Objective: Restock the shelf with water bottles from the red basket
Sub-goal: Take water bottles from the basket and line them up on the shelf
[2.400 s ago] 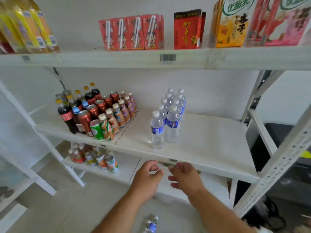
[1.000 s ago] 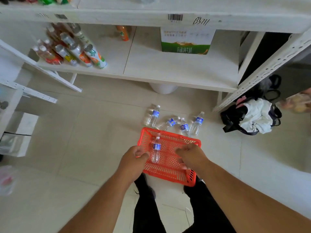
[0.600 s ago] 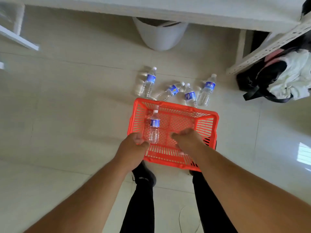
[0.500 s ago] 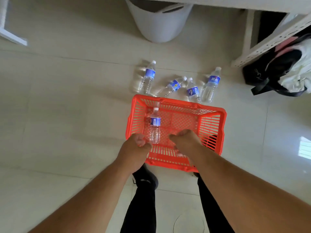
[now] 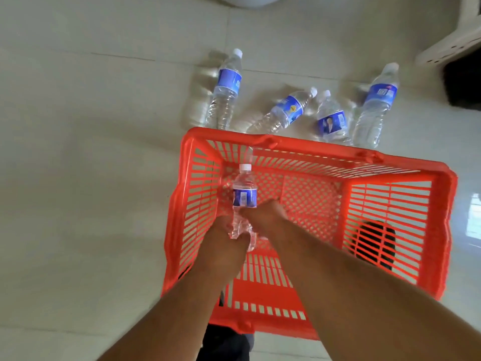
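A red mesh basket (image 5: 390, 230) sits on the tiled floor below me. One small clear water bottle (image 5: 243, 194) with a blue label and white cap lies in its left part, cap pointing away from me. My left hand (image 5: 223, 238) and my right hand (image 5: 263, 217) are both inside the basket, closed around the bottle's lower half from either side. Several more water bottles lie on the floor just beyond the basket's far rim, among them a left one (image 5: 227, 87) and a right one (image 5: 377, 105). The shelf is out of view.
A white bin's bottom edge (image 5: 250, 0) shows at the top. A white shelf post foot (image 5: 447, 45) and a dark bag (image 5: 463, 82) are at the top right. My dark shoe (image 5: 372, 243) shows through the basket's mesh.
My view dropped from the shelf to the floor and came closer to the basket. Both hands went down into the basket and closed on the bottle lying there.
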The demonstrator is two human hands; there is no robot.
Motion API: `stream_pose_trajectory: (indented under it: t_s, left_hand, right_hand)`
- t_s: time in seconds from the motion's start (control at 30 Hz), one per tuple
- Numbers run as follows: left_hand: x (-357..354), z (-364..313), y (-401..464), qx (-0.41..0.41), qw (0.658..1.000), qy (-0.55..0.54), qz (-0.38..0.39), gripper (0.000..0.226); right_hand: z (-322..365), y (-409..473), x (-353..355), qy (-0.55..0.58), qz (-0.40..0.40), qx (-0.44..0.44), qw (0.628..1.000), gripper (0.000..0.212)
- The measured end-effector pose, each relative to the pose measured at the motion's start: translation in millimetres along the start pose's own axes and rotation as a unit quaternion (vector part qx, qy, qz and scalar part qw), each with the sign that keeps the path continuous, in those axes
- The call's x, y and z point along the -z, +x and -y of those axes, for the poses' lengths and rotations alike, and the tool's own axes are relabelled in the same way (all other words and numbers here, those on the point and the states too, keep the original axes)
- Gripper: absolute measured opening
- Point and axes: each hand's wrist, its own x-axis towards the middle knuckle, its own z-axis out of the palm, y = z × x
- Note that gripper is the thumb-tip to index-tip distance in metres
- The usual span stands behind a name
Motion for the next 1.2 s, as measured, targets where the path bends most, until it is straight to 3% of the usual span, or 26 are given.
stream_pose_trajectory:
  t_s: [0.23, 0.47, 0.53, 0.6, 0.7, 0.87, 1.0, 1.1, 1.2]
  left_hand:
    - [-9, 10, 29, -0.016, 1.0, -0.013, 0.021, 0.028]
    - [17, -6, -19, -0.006, 1.0, -0.026, -0.007, 0.022]
    - [29, -22, -49, -0.004, 0.999, -0.034, -0.015, 0.016]
    - [40, -39, -83, -0.006, 0.999, -0.043, -0.021, 0.035]
    - [60, -75, -141, -0.02, 0.998, -0.045, -0.038, 0.044]
    - [98, -150, -258, -0.058, 0.993, -0.071, -0.071, 0.038]
    - [127, -213, -359, -0.096, 0.987, -0.085, -0.096, 0.046]
    - [142, -258, -429, -0.121, 0.979, -0.103, -0.124, 0.034]
    - [153, -298, -487, -0.153, 0.97, -0.129, -0.138, 0.034]
  right_hand:
    - [-15, 38, -27, -0.034, 0.004, 0.006, 0.999, 0.025]
    - [-13, -15, 1, -0.063, 0.011, 0.033, 0.997, 0.027]
    - [-12, -50, 22, -0.074, 0.026, 0.058, 0.995, 0.021]
    - [-6, -90, 48, -0.079, 0.033, 0.089, 0.992, 0.019]
    - [14, -159, 92, -0.072, 0.03, 0.126, 0.989, 0.019]
    - [56, -291, 177, -0.042, 0.019, 0.186, 0.982, 0.014]
    - [92, -403, 250, -0.032, 0.014, 0.249, 0.968, 0.016]
    - [118, -481, 303, -0.033, 0.003, 0.3, 0.954, 0.017]
    - [140, -542, 347, -0.016, -0.005, 0.346, 0.938, 0.029]
